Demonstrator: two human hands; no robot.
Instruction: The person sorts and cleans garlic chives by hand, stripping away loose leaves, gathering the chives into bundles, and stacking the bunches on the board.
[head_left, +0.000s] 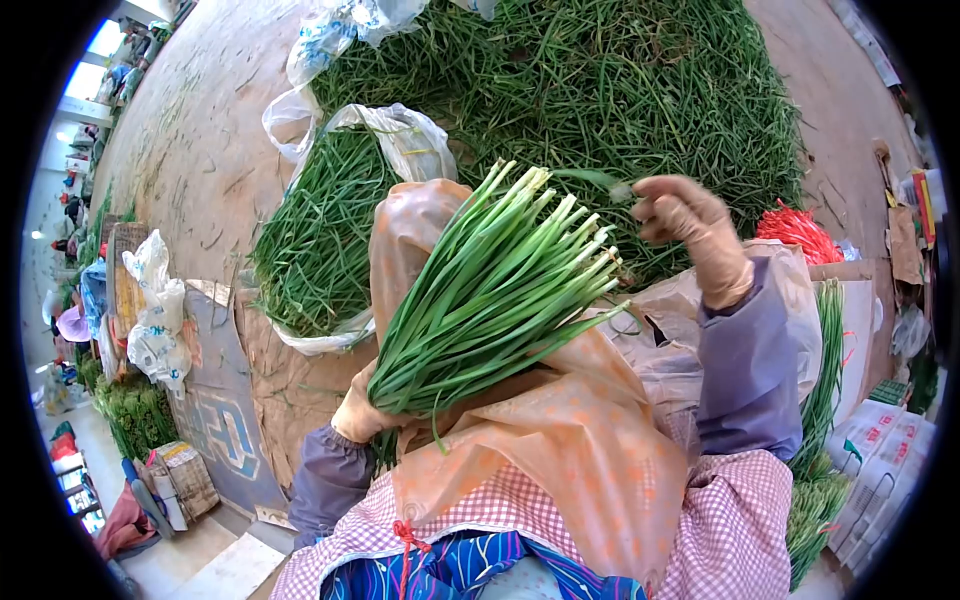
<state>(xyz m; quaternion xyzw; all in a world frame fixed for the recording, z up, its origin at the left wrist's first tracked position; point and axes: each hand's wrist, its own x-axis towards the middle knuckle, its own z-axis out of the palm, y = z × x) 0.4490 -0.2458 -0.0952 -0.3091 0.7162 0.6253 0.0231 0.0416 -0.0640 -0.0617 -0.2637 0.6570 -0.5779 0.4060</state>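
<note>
Evidently, the bunch of green stalks [492,300] is the thing being worked on: it lies aslant above the person's lap, pale cut ends fanned toward the upper right and green leaf ends gathered at the lower left. The step in hand looks like cleaning the bunch by picking out stray leaves; another pick would call for a steady hold below and a light pinch among the pale ends.

The left hand [362,408] grips the leafy end, its fingers closed around the stalks and mostly hidden beneath them, wrist low and near the lap. The right hand [690,228] is lifted beyond the pale ends, apart from the bunch, with the forearm upright and the fingers curled inward. A single leaf [590,176] shows just beside the fingertips (blur leaves it unclear whether they pinch it).

Under the bunch, a patterned plastic sheet [560,425] covers the lap. Farther out stand an open bag of greens [325,225] and a broad heap of greens [600,90], with red strands [800,232] near its right edge.
</note>
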